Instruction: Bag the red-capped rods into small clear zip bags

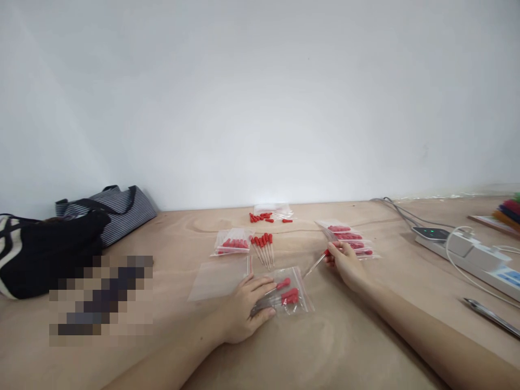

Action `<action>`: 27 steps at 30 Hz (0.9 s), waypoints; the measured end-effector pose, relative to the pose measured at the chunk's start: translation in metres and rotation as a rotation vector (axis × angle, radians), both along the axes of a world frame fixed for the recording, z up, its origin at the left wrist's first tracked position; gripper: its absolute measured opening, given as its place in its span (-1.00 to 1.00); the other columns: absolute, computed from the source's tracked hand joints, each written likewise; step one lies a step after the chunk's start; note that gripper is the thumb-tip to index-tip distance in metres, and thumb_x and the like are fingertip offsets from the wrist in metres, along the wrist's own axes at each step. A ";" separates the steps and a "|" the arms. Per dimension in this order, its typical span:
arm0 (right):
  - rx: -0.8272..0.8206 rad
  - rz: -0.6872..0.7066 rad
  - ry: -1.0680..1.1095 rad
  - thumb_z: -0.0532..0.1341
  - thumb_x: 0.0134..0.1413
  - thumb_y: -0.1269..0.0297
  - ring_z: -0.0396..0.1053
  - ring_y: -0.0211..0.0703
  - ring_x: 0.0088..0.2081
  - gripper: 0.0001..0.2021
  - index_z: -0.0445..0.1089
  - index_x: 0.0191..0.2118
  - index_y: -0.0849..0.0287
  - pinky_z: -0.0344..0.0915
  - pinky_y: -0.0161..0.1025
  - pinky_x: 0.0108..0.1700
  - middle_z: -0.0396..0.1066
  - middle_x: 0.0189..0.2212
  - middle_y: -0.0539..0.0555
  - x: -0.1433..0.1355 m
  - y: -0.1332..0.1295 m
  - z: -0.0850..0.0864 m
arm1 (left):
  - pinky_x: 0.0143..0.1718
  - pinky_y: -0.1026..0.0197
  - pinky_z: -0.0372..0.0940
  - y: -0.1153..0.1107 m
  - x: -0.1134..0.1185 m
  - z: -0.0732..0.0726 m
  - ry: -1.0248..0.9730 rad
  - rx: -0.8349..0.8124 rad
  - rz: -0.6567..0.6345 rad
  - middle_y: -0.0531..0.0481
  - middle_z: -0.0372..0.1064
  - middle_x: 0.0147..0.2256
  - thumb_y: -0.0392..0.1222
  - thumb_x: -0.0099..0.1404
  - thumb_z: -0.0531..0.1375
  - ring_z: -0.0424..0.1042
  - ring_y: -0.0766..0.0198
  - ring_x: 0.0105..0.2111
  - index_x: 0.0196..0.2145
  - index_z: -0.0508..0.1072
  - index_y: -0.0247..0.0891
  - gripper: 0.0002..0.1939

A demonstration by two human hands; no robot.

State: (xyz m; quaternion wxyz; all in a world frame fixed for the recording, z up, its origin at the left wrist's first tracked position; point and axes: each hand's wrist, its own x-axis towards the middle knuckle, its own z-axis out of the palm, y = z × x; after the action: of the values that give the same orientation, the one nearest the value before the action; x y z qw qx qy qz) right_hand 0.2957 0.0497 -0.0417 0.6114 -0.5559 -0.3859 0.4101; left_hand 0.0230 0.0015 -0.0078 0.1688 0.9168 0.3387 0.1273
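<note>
My right hand (345, 264) pinches a glass dropper (319, 261) at its red rubber bulb, its glass tube slanting down to the left. On the tabletop, my left hand (249, 309) grips the left end of a clear zip-lock bag (305, 303) between fingers and thumb. Inside this bag lie several red-bulbed droppers (290, 296), their tubes partly hidden by my fingers. Beyond it, loose droppers (264, 246) lie side by side in a fan. An empty zip-lock bag (217, 279) lies flat beside my left hand.
Filled bags (345, 236) overlap beyond my right hand; more filled bags (233, 242) lie left of centre. Loose red bulbs (260, 218) and bags (274, 209) are near the wall. A power strip (479, 262) and pen (493, 317) lie right; a black bag (52, 254) sits left.
</note>
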 end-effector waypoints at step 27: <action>0.085 0.693 -0.215 0.27 -0.26 0.15 0.33 -0.20 -0.48 -0.77 0.43 -0.49 0.23 0.24 -0.26 -0.37 0.42 -0.55 0.02 -0.045 -0.029 -0.003 | 0.10 -0.08 -0.09 -0.002 0.002 0.001 0.012 0.052 0.030 -0.08 0.13 0.07 -0.14 0.21 0.06 0.10 0.13 0.07 0.06 0.14 -0.17 -0.55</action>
State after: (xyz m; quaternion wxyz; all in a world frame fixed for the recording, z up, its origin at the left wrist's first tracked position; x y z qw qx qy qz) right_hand 0.2506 0.0212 -0.0444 0.4148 -0.4060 -0.6301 0.5159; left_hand 0.0245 -0.0009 -0.0067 0.1409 0.9165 0.3499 0.1330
